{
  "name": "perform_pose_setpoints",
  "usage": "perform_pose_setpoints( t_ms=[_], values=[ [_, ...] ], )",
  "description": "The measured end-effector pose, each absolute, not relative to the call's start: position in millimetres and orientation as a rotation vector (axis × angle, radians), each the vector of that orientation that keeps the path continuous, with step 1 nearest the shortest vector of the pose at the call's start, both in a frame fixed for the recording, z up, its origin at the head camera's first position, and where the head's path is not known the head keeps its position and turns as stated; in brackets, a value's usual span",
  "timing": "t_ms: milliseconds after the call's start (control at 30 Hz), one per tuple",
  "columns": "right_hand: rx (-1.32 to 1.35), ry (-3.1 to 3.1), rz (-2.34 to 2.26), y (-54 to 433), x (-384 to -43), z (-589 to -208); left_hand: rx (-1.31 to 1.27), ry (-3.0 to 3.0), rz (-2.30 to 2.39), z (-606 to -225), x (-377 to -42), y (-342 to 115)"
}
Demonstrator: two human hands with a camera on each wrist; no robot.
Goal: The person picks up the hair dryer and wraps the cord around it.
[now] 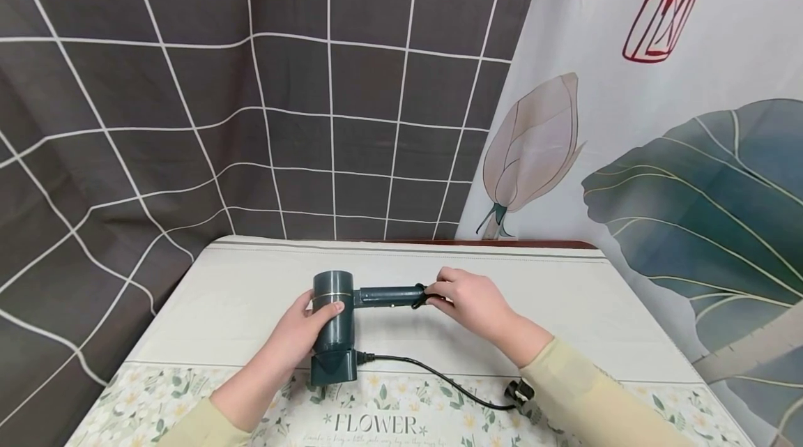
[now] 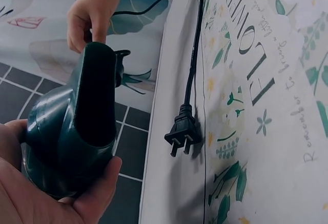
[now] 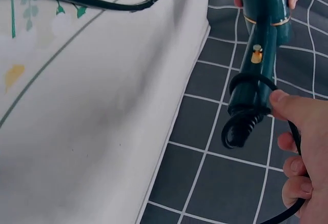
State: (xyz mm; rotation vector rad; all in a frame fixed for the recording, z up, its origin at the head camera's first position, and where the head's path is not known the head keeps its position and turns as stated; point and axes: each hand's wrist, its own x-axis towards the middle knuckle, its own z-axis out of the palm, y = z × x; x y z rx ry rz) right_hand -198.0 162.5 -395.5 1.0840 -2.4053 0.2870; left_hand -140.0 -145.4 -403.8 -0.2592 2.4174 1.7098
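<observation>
A dark green hair dryer [image 1: 339, 332] with a thin gold ring is held on its side above the table. My left hand [image 1: 300, 330] grips its barrel, thumb across the front. The wide nozzle [image 2: 96, 98] faces the left wrist camera. The handle [image 1: 385, 296] points right, toward my right hand [image 1: 475, 302]. That hand holds the black power cord [image 3: 294, 131] near the handle's end, with thumb and fingertips right at the handle. A loop of cord [image 3: 252, 76] passes round the handle. The two-pin plug [image 2: 183, 131] hangs close over the tablecloth.
A pale tablecloth [image 1: 207, 314] with a flower-printed front strip covers the table. The cord's slack runs to a dark bunched piece [image 1: 519, 391] beside the right sleeve. A dark checked curtain [image 1: 370, 84] and a lotus-printed curtain [image 1: 602, 35] hang behind.
</observation>
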Motion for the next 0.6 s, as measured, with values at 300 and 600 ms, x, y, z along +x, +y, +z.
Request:
perform_pose_setpoints(
  t_ms=[300, 600],
  values=[
    [1.123, -2.420, 0.256, 167.5, -200.4, -389.8, -0.222, 2.466, 1.642, -402.7, -138.9, -145.1],
    [1.190, -2.481, 0.317, 170.7, -203.6, -387.4, -0.195, 2.449, 1.654, -406.6, -138.2, -149.9]
  ],
)
